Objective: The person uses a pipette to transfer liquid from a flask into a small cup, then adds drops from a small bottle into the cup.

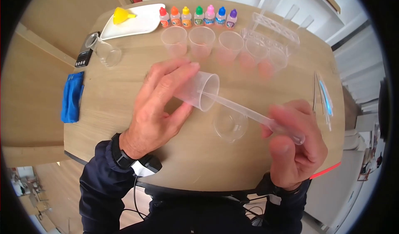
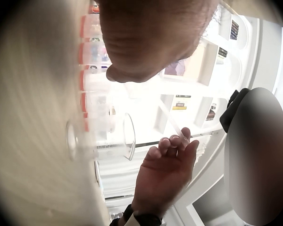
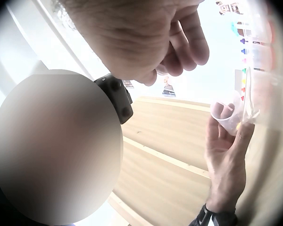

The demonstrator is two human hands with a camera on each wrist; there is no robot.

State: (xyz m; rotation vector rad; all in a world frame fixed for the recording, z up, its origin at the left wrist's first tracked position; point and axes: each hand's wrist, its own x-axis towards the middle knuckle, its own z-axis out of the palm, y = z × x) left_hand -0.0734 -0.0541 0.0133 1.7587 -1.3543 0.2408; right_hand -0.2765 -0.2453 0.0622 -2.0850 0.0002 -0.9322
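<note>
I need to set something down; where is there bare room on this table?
One free patch lies between the blue cloth and the left hand; another between the glass beaker and the near table edge. The back is crowded: a row of cups, bottles and clear rack stand close together.

A beaker (image 1: 230,128) obstructs low passage between both hands (image 1: 154,103) (image 1: 305,153).

Head view: bright, diffuse light; table (image 1: 104,138) bowed by fisheye, corners black. Right fingers (image 1: 293,115) motion-smeared, left fingers (image 1: 174,78) crisper; soft shadow beneath the latter. Left wrist view: glare beyond the fingers washes out shelving (image 2: 165,113); nearest skin dark. Right wrist view: white glare past the fingers, cups (image 3: 262,33) to their right hazy, corners dark.
</note>
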